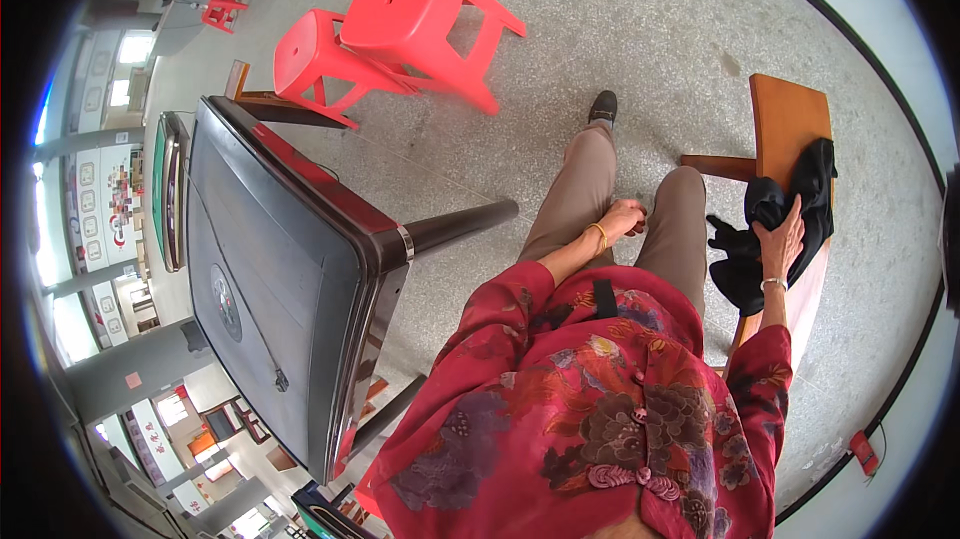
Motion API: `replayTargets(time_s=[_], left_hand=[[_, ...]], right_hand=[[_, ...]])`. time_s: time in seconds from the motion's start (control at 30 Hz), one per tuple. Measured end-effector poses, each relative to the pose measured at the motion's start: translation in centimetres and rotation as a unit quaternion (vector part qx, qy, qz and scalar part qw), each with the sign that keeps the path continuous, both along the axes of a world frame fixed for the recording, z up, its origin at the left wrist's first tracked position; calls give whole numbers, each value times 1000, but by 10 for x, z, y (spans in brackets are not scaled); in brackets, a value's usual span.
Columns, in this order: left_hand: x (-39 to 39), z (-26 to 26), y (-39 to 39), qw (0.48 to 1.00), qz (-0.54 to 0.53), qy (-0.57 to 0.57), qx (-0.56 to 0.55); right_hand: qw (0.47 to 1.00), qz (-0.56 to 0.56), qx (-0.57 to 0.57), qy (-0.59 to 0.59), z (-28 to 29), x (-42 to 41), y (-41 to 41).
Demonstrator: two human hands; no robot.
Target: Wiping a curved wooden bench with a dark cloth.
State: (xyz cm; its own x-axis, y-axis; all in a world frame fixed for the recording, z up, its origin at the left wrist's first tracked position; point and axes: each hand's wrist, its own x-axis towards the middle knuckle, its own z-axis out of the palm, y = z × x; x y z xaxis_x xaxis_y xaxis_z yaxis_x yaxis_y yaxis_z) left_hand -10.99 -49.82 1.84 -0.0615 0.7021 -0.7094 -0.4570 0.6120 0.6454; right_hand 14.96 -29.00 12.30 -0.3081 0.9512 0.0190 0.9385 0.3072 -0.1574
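Note:
My right hand (780, 239) rests with spread fingers on a black cloth garment (814, 186), which lies bunched over a wooden bench (791, 119) at the right and hangs off its near side. Between my thighs, my left hand (628, 218) is held with curled fingers; whether anything is inside it cannot be seen. A yellow bangle circles the left wrist, a silver-coloured one the right. To the left stands a square table (262, 276) with a grey top, where a thin cable ending in a small dark plug (281, 380) lies.
Two red plastic stools (405, 6) stand beyond the table, and another red stool (223, 12) is farther off. A dark table leg (465, 228) juts towards my legs. Behind the bench runs a wall with a black skirting line. A green-topped table (159, 194) stands at far left.

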Motion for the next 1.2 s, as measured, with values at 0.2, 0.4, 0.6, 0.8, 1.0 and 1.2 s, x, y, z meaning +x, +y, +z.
replayTargets(time_s=[0.2,0.4,0.6,0.8,1.0,1.2], left_hand=[[0,-15,-2,1000,6,6,4],[-6,-24,0,1000,-1,10,9],[-3,-15,4,1000,16,3,9],[-4,-14,5,999,-23,23,-3],[-3,-18,2,999,-49,17,-8],[-1,-13,7,998,-36,46,-1]], right_hand=[[994,-96,22,36,-16,45,-36],[995,-76,56,33,-20,82,-66],[992,-81,94,19,-34,86,-71],[990,-97,97,30,-42,90,-72],[991,-96,93,31,-47,93,-74],[990,-104,89,23,-52,94,-71]])
